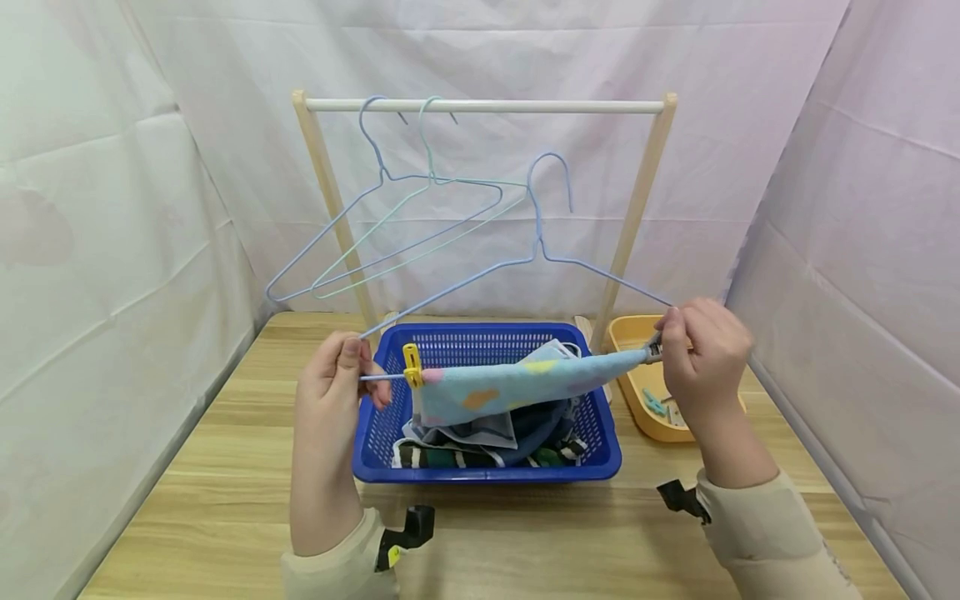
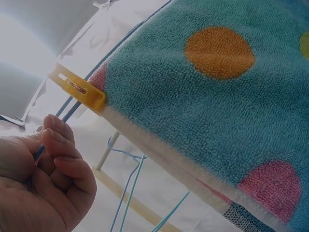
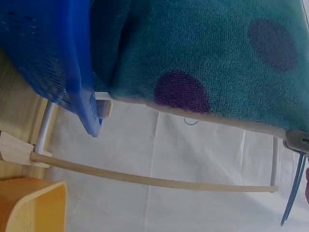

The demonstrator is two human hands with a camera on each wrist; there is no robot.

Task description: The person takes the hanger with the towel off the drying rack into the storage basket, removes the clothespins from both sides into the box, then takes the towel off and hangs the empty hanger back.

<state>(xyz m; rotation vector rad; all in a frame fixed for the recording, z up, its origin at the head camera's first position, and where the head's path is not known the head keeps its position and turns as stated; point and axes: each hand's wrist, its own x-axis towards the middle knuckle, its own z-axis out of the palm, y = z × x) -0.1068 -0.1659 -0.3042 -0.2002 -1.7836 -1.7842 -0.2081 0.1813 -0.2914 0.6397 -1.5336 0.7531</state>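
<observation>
A blue wire hanger (image 1: 480, 271) is held up above the basket. My left hand (image 1: 335, 367) pinches its left corner, thumb against fingers. My right hand (image 1: 705, 354) grips its right end, fingers curled. A light blue towel (image 1: 517, 387) with coloured dots hangs from the lower bar. Beside my left fingers, a yellow clothespin (image 2: 79, 89) fastens the towel's corner to the bar. Close to my right fingers, a grey clothespin (image 3: 297, 140) sits on the other corner. Most of the right hand lies outside the right wrist view.
Behind stands a wooden rack (image 1: 487, 106) carrying a blue hanger (image 1: 330, 223) and a mint green hanger (image 1: 401, 204). Below the towel, a blue basket (image 1: 487, 475) contains folded cloths (image 1: 457, 458). To its right, a yellow tray (image 1: 648, 421) holds small clothespins (image 1: 655, 402).
</observation>
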